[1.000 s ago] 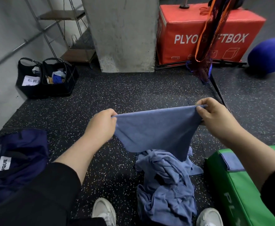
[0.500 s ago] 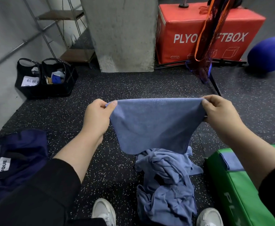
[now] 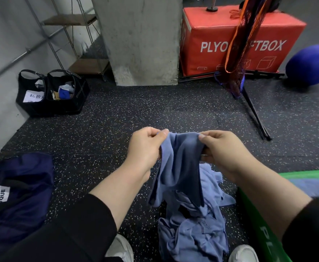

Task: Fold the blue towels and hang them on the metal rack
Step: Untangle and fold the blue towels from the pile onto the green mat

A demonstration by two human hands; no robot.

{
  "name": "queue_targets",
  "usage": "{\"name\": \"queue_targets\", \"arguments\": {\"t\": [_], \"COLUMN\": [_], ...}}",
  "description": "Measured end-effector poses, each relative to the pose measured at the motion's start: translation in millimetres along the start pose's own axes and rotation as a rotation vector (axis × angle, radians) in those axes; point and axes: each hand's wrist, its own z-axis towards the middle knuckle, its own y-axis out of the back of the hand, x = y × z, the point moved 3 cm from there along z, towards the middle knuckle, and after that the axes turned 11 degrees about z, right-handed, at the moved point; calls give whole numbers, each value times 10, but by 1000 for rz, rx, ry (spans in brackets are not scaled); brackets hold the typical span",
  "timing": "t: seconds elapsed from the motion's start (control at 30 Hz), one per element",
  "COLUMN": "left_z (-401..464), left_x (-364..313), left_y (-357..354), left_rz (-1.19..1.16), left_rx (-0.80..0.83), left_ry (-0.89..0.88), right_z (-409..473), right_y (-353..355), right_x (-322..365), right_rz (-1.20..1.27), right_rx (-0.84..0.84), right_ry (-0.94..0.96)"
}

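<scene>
Both hands (image 3: 145,146) (image 3: 223,150) pinching blue towel (image 3: 179,167), seemingly folded

The floor (image 3: 145,114) ahead of the hands is open up to the pillar (image 3: 141,40); bags (image 3: 51,93) block the far left, a green box (image 3: 264,233) stands close on the right, towels (image 3: 194,235) lie below
</scene>
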Motion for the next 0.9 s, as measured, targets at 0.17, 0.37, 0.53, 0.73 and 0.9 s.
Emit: {"name": "queue_targets", "arguments": {"t": [0.17, 0.37, 0.53, 0.73, 0.9], "left_z": [-130, -229, -241, -331, -152], "left_x": [-75, -81, -117, -225, -341], "left_y": [-104, -222, -197, -273, 30], "left_rz": [46, 121, 274, 490, 775], "left_rx": [11, 96, 42, 235, 97], "left_ry": [-126, -163, -288, -380, -510], "right_z": [-53, -50, -43, -5, -5], "right_y": [-171, -275, -301, -206, -60], "right_x": [-10, -61, -103, -101, 42], "right_rz": [13, 39, 214, 202, -175], "right_rx": [64, 111, 151, 40, 57], "right_ry": [9, 15, -81, -63, 37]}}
